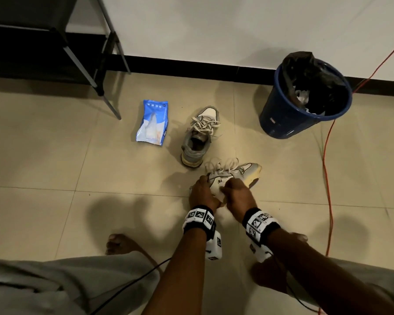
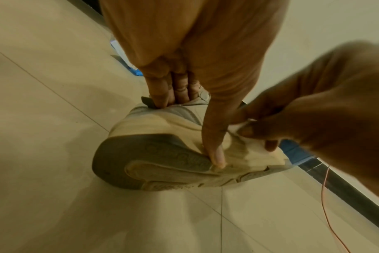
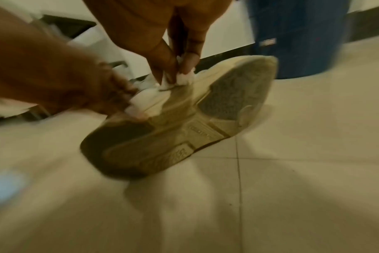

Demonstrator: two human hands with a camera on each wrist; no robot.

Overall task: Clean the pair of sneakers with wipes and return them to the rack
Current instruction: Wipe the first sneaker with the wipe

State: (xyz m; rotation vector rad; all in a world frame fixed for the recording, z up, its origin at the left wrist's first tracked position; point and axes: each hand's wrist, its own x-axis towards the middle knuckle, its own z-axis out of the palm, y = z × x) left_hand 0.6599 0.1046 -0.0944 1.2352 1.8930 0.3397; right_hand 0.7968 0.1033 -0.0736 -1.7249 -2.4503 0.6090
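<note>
Rack at the floor's far left corner, no shoes visible on it. Blue bin far right by the wall. Second sneaker stands mid-floor, apparently waiting. Held sneaker tipped on its side nearer the person; left hand grips its heel collar, right hand pinches a wipe against the upper. Wipes pack beside the second sneaker; print unreadable. Cleaning under way, racking not yet done.

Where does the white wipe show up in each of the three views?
Head: crumpled white wipe, lower centre, between both hands on the tilted grey and cream sneaker.
Left wrist: right of centre, pinched in the right hand.
Right wrist: upper centre, between that hand's fingers.
Shared landmark: the blue plastic bin, also top right in the right wrist view.
</note>
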